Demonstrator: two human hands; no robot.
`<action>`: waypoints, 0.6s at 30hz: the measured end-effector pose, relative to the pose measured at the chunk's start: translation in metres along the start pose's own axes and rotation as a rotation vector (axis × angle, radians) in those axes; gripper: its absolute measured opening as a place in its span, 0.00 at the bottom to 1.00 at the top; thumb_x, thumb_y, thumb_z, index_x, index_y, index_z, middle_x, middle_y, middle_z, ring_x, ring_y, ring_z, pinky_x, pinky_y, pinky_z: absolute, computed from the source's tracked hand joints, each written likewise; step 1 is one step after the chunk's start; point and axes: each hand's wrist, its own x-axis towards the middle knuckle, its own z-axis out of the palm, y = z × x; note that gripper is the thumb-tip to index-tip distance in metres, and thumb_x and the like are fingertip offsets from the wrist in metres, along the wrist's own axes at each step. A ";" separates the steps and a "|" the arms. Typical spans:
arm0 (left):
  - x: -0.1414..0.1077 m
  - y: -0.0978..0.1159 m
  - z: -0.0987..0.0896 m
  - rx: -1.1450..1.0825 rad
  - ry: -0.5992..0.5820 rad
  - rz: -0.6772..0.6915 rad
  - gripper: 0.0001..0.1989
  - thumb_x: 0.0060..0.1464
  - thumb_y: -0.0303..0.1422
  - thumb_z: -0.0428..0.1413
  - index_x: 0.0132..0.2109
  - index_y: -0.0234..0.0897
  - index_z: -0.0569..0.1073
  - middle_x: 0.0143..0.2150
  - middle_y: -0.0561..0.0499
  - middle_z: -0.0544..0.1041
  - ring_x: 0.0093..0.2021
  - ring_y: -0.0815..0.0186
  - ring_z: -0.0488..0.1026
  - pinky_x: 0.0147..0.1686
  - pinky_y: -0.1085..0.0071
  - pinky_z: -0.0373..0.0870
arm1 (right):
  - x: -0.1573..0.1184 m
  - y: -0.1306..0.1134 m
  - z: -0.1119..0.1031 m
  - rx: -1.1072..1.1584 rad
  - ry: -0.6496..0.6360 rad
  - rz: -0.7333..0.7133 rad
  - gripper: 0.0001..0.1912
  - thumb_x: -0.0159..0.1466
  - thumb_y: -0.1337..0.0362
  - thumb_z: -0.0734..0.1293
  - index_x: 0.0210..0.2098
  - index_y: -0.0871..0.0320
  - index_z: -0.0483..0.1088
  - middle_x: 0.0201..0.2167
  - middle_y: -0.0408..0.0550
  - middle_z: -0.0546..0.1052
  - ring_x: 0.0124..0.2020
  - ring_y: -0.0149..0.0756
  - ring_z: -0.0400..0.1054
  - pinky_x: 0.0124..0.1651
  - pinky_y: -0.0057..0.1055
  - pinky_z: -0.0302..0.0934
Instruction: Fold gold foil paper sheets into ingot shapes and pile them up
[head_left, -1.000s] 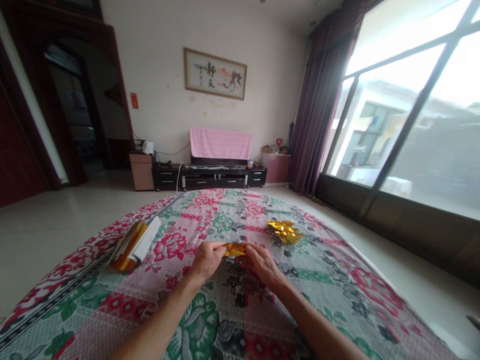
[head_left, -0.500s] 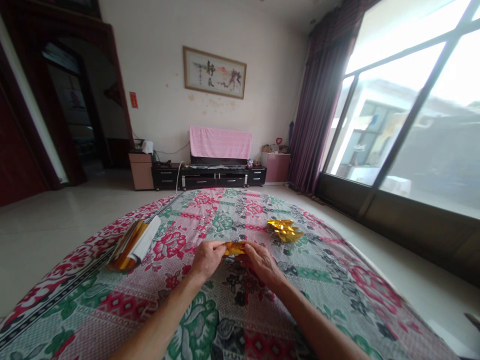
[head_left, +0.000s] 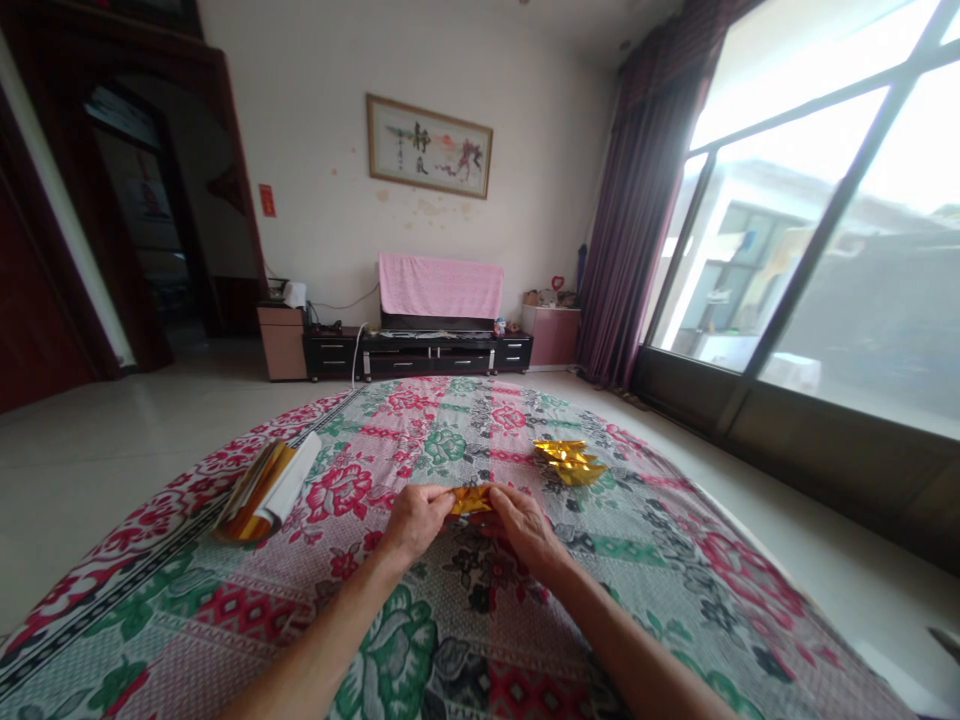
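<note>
Between my two hands is a small folded piece of shiny gold foil paper (head_left: 471,500), held just above the patterned cloth. My left hand (head_left: 417,525) pinches its left end between thumb and fingers. At the right end, my right hand (head_left: 523,528) grips it with the thumb on top; its other fingers are partly hidden underneath. A little beyond my right hand lie several folded gold foil pieces (head_left: 571,462), close together on the cloth. To the left rests a curled stack of gold and white paper sheets (head_left: 268,492).
A flowered cloth (head_left: 375,440) in red, green and grey covers the rounded surface before me. Past its far edge stands a low black TV cabinet (head_left: 431,362), with a pink cloth (head_left: 441,285) draped above it. A large window (head_left: 810,230) is on the right.
Both hands keep hold of the gold foil paper. It has tilted slightly, so more of its folded face shows, and the hands have shifted only a little.
</note>
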 end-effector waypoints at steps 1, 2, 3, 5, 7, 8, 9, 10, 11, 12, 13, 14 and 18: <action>0.000 0.000 0.000 -0.020 -0.031 0.008 0.15 0.49 0.39 0.51 0.33 0.35 0.79 0.27 0.49 0.79 0.29 0.63 0.74 0.23 0.74 0.66 | 0.000 0.000 0.000 -0.002 0.007 0.000 0.19 0.56 0.48 0.63 0.38 0.55 0.71 0.32 0.44 0.77 0.30 0.36 0.73 0.30 0.28 0.65; 0.000 0.000 0.000 -0.041 -0.059 0.011 0.16 0.49 0.39 0.50 0.35 0.35 0.79 0.28 0.49 0.79 0.29 0.63 0.75 0.23 0.74 0.66 | 0.001 0.001 -0.001 -0.004 0.010 0.002 0.19 0.56 0.48 0.63 0.38 0.55 0.71 0.33 0.44 0.77 0.30 0.35 0.73 0.30 0.28 0.65; 0.000 0.001 -0.001 -0.062 -0.078 0.006 0.16 0.49 0.38 0.50 0.38 0.35 0.79 0.29 0.49 0.79 0.30 0.63 0.75 0.24 0.74 0.67 | 0.001 0.001 -0.001 -0.007 0.009 0.002 0.19 0.56 0.49 0.63 0.38 0.55 0.71 0.33 0.44 0.77 0.30 0.35 0.72 0.30 0.28 0.65; -0.001 0.002 -0.001 -0.092 -0.083 -0.015 0.17 0.49 0.37 0.51 0.41 0.35 0.78 0.31 0.49 0.79 0.32 0.63 0.75 0.25 0.74 0.68 | 0.002 0.002 -0.002 -0.015 0.004 -0.002 0.18 0.56 0.49 0.62 0.38 0.55 0.71 0.34 0.44 0.76 0.30 0.35 0.72 0.30 0.28 0.65; -0.001 0.002 -0.001 -0.094 -0.084 -0.013 0.17 0.48 0.37 0.51 0.42 0.35 0.78 0.32 0.49 0.79 0.32 0.63 0.75 0.25 0.74 0.68 | 0.002 0.002 -0.003 -0.026 0.002 -0.008 0.18 0.57 0.49 0.62 0.38 0.55 0.71 0.34 0.44 0.76 0.30 0.34 0.72 0.30 0.28 0.65; -0.001 0.001 -0.001 -0.088 -0.082 -0.003 0.17 0.49 0.37 0.51 0.41 0.35 0.78 0.32 0.49 0.79 0.32 0.63 0.75 0.25 0.74 0.68 | 0.003 0.003 -0.002 -0.032 0.001 -0.012 0.18 0.57 0.49 0.62 0.38 0.55 0.71 0.34 0.44 0.76 0.29 0.34 0.72 0.30 0.28 0.65; 0.000 0.001 -0.001 -0.079 -0.082 0.007 0.17 0.49 0.37 0.50 0.40 0.35 0.78 0.31 0.49 0.79 0.32 0.63 0.75 0.25 0.74 0.67 | 0.003 0.003 -0.002 -0.041 0.000 -0.015 0.18 0.57 0.50 0.61 0.39 0.55 0.71 0.34 0.44 0.76 0.29 0.34 0.72 0.30 0.28 0.65; 0.000 0.000 -0.001 -0.071 -0.081 0.013 0.16 0.49 0.37 0.50 0.39 0.35 0.78 0.31 0.49 0.79 0.31 0.63 0.75 0.25 0.74 0.67 | 0.003 0.003 -0.002 -0.055 -0.001 -0.017 0.18 0.58 0.50 0.61 0.39 0.56 0.71 0.33 0.44 0.76 0.28 0.34 0.72 0.29 0.28 0.64; 0.000 -0.001 -0.001 -0.065 -0.079 0.011 0.16 0.49 0.37 0.50 0.38 0.35 0.79 0.30 0.49 0.79 0.31 0.64 0.75 0.25 0.74 0.67 | 0.004 0.003 -0.002 -0.077 0.000 -0.020 0.18 0.58 0.50 0.61 0.39 0.56 0.71 0.33 0.44 0.76 0.28 0.34 0.72 0.28 0.27 0.64; 0.001 -0.001 -0.001 -0.059 -0.079 0.000 0.16 0.49 0.38 0.50 0.38 0.35 0.78 0.30 0.49 0.79 0.30 0.64 0.75 0.24 0.74 0.66 | 0.004 0.002 -0.002 -0.107 0.000 -0.025 0.18 0.58 0.51 0.60 0.39 0.56 0.71 0.33 0.44 0.76 0.27 0.34 0.71 0.28 0.27 0.64; 0.001 -0.001 -0.001 -0.050 -0.079 -0.016 0.16 0.49 0.38 0.50 0.38 0.35 0.78 0.29 0.49 0.79 0.29 0.64 0.75 0.24 0.74 0.66 | 0.004 0.002 -0.003 -0.145 0.003 -0.031 0.18 0.59 0.51 0.60 0.39 0.56 0.71 0.33 0.45 0.76 0.27 0.34 0.71 0.26 0.27 0.63; 0.001 -0.001 -0.001 -0.035 -0.078 -0.030 0.16 0.49 0.38 0.50 0.38 0.35 0.78 0.28 0.49 0.79 0.28 0.64 0.74 0.23 0.74 0.65 | 0.004 0.001 -0.003 -0.191 0.006 -0.039 0.19 0.59 0.50 0.59 0.39 0.56 0.71 0.33 0.45 0.76 0.27 0.35 0.71 0.25 0.26 0.62; 0.000 0.003 -0.004 0.080 -0.058 -0.048 0.15 0.49 0.37 0.49 0.33 0.35 0.78 0.24 0.50 0.78 0.26 0.65 0.74 0.22 0.76 0.62 | 0.004 -0.005 -0.007 -0.439 0.069 -0.087 0.21 0.61 0.49 0.56 0.38 0.58 0.72 0.26 0.45 0.75 0.22 0.32 0.67 0.20 0.23 0.55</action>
